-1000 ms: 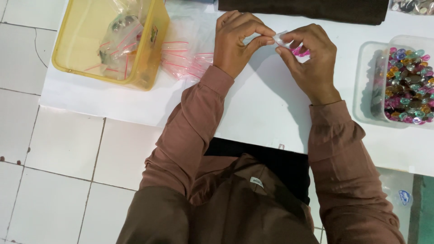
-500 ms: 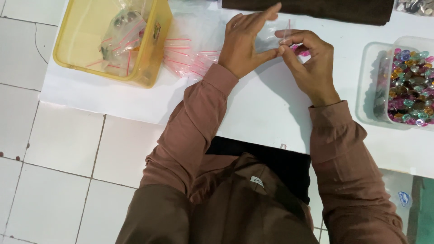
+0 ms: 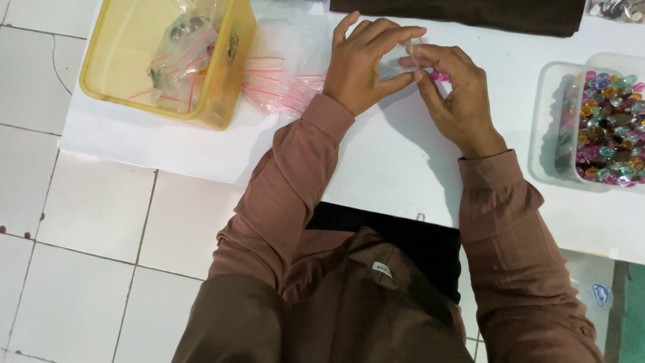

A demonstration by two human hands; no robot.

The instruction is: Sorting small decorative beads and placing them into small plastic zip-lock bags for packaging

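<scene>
Presently, both hands are seen over the white desk (image 3: 376,168), close together near its far edge. A small clear bag (image 3: 411,55) is held between them, above the desk top. The left hand (image 3: 366,64) lies on the near-left side of the bag, its thumb and forefinger closed narrowly on the bag's edge while the remaining fingers are spread and raised. The right hand (image 3: 453,91) is set just beside it, its grip pinched shut on the bag's right edge; small pink beads (image 3: 440,77) are visible at its fingertips, though it cannot be told whether they sit inside the bag or under it.

A loose pile of clear bags with red seal strips (image 3: 282,81) is noted on the desk, just left of the left hand. Further left, a yellow plastic tub (image 3: 225,87) is recorded, with filled bags lying inside it. To the right, well apart from the right hand, a clear box of coloured beads (image 3: 608,124) stands on the desk. A dark cloth (image 3: 463,15) lies along the far edge, beyond the hands. Brown sleeves cover both forearms. A white tiled floor (image 3: 80,235) is seen below the desk.
</scene>
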